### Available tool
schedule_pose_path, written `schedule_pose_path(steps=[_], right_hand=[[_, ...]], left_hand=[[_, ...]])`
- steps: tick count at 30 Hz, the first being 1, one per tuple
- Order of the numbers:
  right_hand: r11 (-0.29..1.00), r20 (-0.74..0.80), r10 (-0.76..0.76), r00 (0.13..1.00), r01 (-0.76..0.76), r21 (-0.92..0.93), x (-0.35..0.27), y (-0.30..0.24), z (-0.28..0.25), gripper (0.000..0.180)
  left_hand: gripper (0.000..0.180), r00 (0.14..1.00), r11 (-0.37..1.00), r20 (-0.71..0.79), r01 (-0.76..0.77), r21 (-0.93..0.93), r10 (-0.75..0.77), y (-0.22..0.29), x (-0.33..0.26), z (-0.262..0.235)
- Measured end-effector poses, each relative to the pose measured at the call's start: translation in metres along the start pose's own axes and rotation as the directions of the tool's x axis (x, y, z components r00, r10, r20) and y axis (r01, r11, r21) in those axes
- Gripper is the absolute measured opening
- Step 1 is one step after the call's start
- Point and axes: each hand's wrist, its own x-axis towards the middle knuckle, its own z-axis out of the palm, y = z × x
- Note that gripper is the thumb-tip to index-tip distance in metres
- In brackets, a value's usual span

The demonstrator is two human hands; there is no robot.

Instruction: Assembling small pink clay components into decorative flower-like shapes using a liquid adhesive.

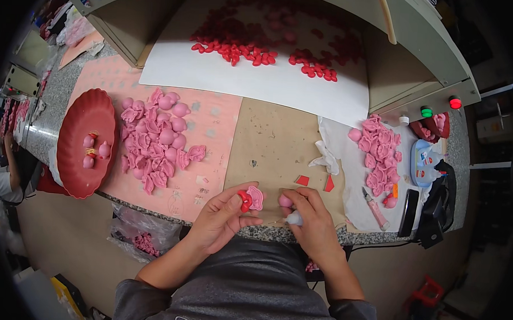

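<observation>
My left hand (215, 217) is closed, pinching a small glossy red rounded piece (244, 200) and a pink ruffled piece (256, 198) between thumb and fingers. The two lie against each other; whether they are joined I cannot tell. Just to the right, my right hand (316, 224) has a round pink piece (285, 201) at its fingertips. A small whitish bottle (293, 218) with a thin tip is tucked in the same hand, its tip aimed toward my left hand. Both hands are over the near edge of the brown work sheet (268, 143).
Pink pieces lie heaped on the left (154, 138) and right (378, 151). A red scalloped tray (68, 146) holds several. Red pieces (235, 51) fill a white sheet under a grey hood (438, 65). A glue tube (375, 210), phone (408, 213) and blue tray (421, 161) sit right.
</observation>
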Motion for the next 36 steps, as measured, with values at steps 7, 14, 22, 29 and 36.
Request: schedule_pose_path(steps=[7,14,22,29,36], right_hand=[[0.892,-0.073,0.01,0.997,0.024,0.451,0.003,-0.013,-0.011,0.034],[0.907,-0.139,-0.158,0.978,0.199,0.371,0.007,-0.013,0.0,0.038],[0.894,-0.169,-0.261,0.951,0.304,0.33,0.002,-0.003,0.011,0.038],[0.69,-0.035,0.08,0.996,-0.03,0.723,-0.002,-0.006,0.015,0.039],[0.781,-0.049,-0.033,0.998,0.056,0.622,0.0,-0.003,0.011,0.037]], left_hand=[[0.041,0.998,0.999,0.053,0.033,0.008,-0.034,-0.006,0.001,0.007],[0.036,0.997,0.998,0.072,0.031,0.055,-0.035,-0.007,0.003,0.014],[0.038,0.999,0.988,0.052,-0.021,0.15,0.013,-0.01,0.002,0.016],[0.033,0.954,0.869,0.194,-0.288,0.402,0.227,-0.009,0.002,0.021],[0.03,0.914,0.817,0.26,-0.398,0.417,0.312,-0.012,0.005,0.012]])
